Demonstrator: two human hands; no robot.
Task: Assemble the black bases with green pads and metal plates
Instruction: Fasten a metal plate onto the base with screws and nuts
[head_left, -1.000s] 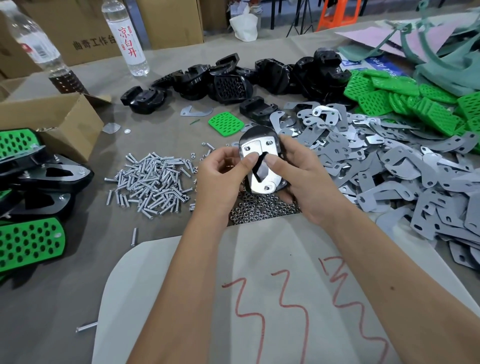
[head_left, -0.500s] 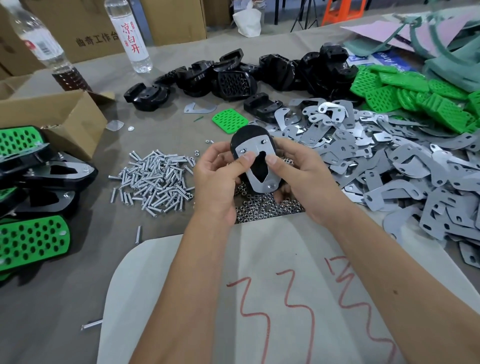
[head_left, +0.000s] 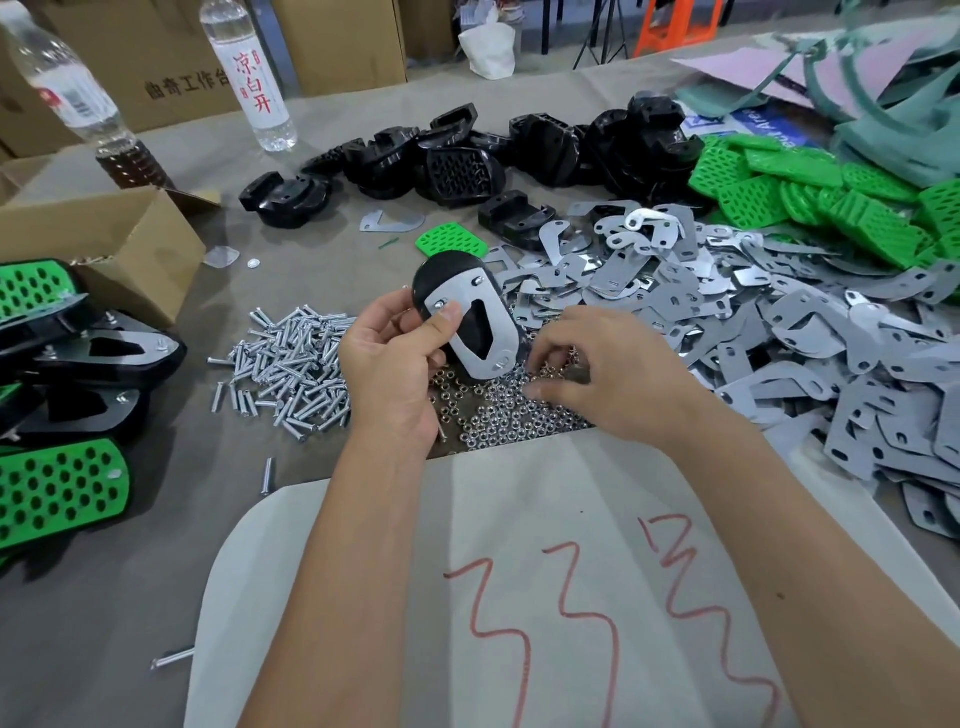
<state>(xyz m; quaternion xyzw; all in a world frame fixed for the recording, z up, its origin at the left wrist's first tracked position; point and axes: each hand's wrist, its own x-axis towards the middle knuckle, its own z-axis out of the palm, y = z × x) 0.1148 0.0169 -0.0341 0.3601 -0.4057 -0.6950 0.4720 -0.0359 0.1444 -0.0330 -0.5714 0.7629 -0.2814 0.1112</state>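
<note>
My left hand (head_left: 395, 364) holds a black base (head_left: 441, 275) upright, thumb pressing a metal plate (head_left: 480, 332) against its face; screw tips poke through the plate's holes. My right hand (head_left: 608, 374) is lowered onto the heap of small nuts (head_left: 498, 410), fingertips curled and pinching among them; whether a nut is between them is hidden. Loose black bases (head_left: 457, 166) lie at the back, green pads (head_left: 810, 202) at the back right, and grey metal plates (head_left: 779, 322) spread to the right. A single green pad (head_left: 452, 240) lies behind the held base.
A pile of screws (head_left: 291, 364) lies left of my hands. Finished assemblies (head_left: 57, 395) stack at the left edge beside an open cardboard box (head_left: 104, 244). Two bottles (head_left: 254, 78) stand at the back left. A pale sheet with red marks (head_left: 519, 571) covers the near table.
My right hand let go of the base and dropped to the nut heap. My left hand now holds the base and plate alone, tilted slightly to the left.
</note>
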